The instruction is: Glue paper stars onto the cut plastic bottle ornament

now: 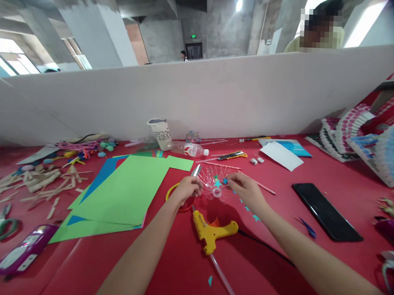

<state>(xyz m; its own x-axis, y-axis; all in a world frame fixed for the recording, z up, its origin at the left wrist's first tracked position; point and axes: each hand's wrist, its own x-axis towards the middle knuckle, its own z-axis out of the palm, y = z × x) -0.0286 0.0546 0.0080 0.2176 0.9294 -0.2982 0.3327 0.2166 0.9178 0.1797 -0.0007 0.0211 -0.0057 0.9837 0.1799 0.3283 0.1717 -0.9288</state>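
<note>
A clear plastic bottle top [217,192], cut into splayed strips, sits in front of me with its mouth facing my way. My left hand [189,188] is closed at its left edge, fingers curled on the strips. Between the fingertips of my right hand [243,184] is a small blue paper star [225,181], held at the bottle's right side. A lighter star [217,183] lies on the plastic. More stars [255,218] lie partly beneath my right forearm. Just below the bottle rests a yellow glue gun [209,230] with a clear glue stick in its rear.
Green paper sheets [126,192] lie to the left, with craft sticks [35,192] beyond. Yellow-handled scissors [171,190] are partly behind my left hand. A black phone [326,212] lies at right. A plastic bottle [187,149], a paper cup [160,134] and a cutter [232,155] are farther back.
</note>
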